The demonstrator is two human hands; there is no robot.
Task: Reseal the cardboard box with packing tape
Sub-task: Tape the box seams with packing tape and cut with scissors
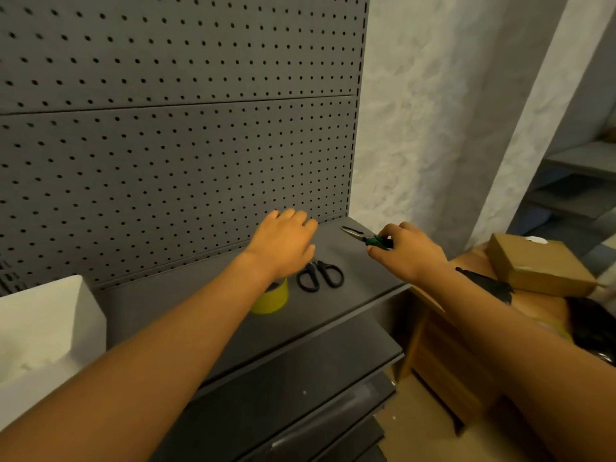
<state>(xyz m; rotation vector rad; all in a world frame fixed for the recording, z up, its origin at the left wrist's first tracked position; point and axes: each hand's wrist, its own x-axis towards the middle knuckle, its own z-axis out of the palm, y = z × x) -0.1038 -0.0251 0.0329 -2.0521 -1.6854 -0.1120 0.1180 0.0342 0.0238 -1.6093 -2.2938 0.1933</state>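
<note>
A grey perforated metal back panel [166, 128] rises behind the grey metal shelf [360, 261]. Right of the right hand [405, 251] sit stacked brown cardboard boxes [540, 265]. The left hand [283, 241], fingers spread and empty, hovers above the yellow tape roll [271, 300] and black-handled scissors [320, 276]. The right hand's fingers are closed around green-handled needle-nose pliers [365, 238].

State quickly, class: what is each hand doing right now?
Left hand: open, empty, hovering over the black scissors and yellow tape roll.
Right hand: closed on the green-handled pliers above the shelf.
</note>
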